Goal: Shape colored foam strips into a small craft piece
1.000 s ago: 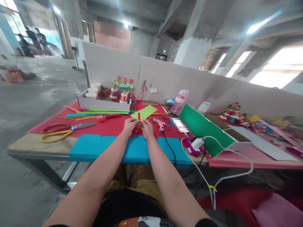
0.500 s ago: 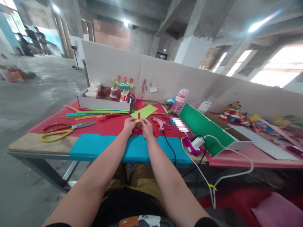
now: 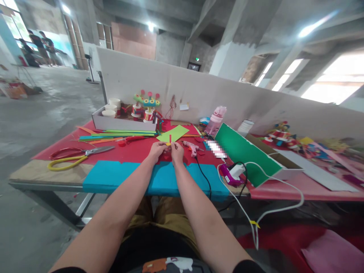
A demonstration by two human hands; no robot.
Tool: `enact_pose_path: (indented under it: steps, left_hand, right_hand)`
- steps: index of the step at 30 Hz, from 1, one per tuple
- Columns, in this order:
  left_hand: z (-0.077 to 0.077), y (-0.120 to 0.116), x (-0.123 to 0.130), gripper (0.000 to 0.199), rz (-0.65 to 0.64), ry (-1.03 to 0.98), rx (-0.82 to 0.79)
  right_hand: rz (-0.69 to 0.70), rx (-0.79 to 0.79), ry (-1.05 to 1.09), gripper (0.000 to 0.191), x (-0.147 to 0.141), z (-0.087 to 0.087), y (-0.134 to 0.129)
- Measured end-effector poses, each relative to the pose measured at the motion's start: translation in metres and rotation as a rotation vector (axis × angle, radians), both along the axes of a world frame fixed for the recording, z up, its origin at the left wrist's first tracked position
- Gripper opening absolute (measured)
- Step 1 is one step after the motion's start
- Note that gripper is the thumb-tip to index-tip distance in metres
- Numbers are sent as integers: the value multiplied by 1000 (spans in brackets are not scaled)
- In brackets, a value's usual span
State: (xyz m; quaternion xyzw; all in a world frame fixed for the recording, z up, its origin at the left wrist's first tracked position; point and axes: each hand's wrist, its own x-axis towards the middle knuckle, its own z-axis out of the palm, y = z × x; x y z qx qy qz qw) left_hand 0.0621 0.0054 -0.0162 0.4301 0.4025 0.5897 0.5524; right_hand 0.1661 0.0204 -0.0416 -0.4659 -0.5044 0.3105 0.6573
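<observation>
My left hand (image 3: 158, 152) and my right hand (image 3: 177, 154) meet over the front of the table, fingers pinched together. Between the fingertips is a small yellow paper strip (image 3: 168, 144), and a narrow red paper strip (image 3: 170, 138) sticks up from it. How the two pieces join is too small to tell. Just beyond lies a light green paper sheet (image 3: 178, 132). To the right of my right hand rests a pink hot glue gun (image 3: 193, 148) with a black cord. Blue paper (image 3: 113, 177) covers the table edge beneath my wrists.
Large scissors (image 3: 85, 153) with red and yellow handles lie left, near coloured paper strips (image 3: 122, 134). Behind stands a white box (image 3: 125, 124) with cups and paper models. On the right are a pink bottle (image 3: 216, 119), a purple power strip (image 3: 230, 176), looping cables and a green-sided box (image 3: 247, 153).
Both hands stay together, their fingertips shifting slightly right. The red strip has moved a little to the right with them, and less of the yellow piece shows.
</observation>
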Motion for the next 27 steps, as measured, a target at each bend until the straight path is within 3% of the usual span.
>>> enact_pose_path:
  steps: [4, 12, 17, 27]
  left_hand:
    - [2, -3, 1, 29, -20, 93, 63]
    - [-4, 3, -2, 34, 53, 33, 37]
    - [-5, 4, -3, 36, 65, 31, 37]
    - [-2, 2, -4, 30, 170, 87, 74]
  right_hand:
    - [-54, 14, -6, 31, 2, 1, -1]
    - [240, -81, 333, 26, -6, 6, -4]
    - [301, -116, 416, 27, -6, 11, -8]
    - [176, -78, 266, 21, -3, 7, -5]
